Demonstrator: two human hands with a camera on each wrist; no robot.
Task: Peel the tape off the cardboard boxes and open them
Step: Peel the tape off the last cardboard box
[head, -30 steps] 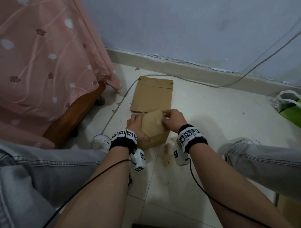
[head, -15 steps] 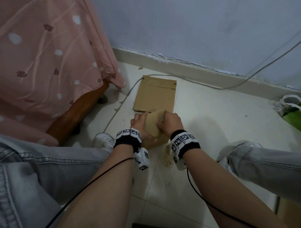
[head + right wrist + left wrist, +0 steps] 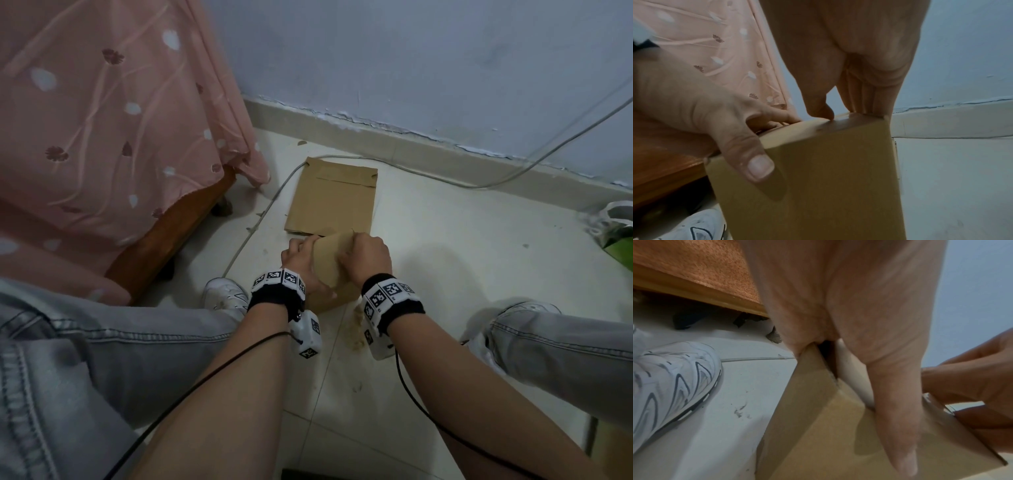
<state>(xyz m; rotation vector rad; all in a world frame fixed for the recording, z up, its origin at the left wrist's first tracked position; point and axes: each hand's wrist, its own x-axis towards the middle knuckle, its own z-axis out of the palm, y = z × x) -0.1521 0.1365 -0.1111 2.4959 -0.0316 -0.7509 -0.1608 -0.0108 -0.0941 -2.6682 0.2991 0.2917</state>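
On floor (image 3: pixel 445 260): both hands grip cardboard box (image 3: pixel 329 260).

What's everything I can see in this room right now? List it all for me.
cardboard box: one, brown, on the floor between the knees, held by both hands
flattened cardboard: one, brown, flat on the floor behind the box
bed cover: one, pink with flower print, draped at left
wooden bed frame: one, reddish brown, under the cover
cable: one, grey, along the wall base
green bag: one, at the right edge
floor: pale tiles
wall: pale blue
shoes: two, white
jeans: grey
wristbands: two, black, white markers
left hand: grip on the box's left side
right hand: grip at the box's top edge
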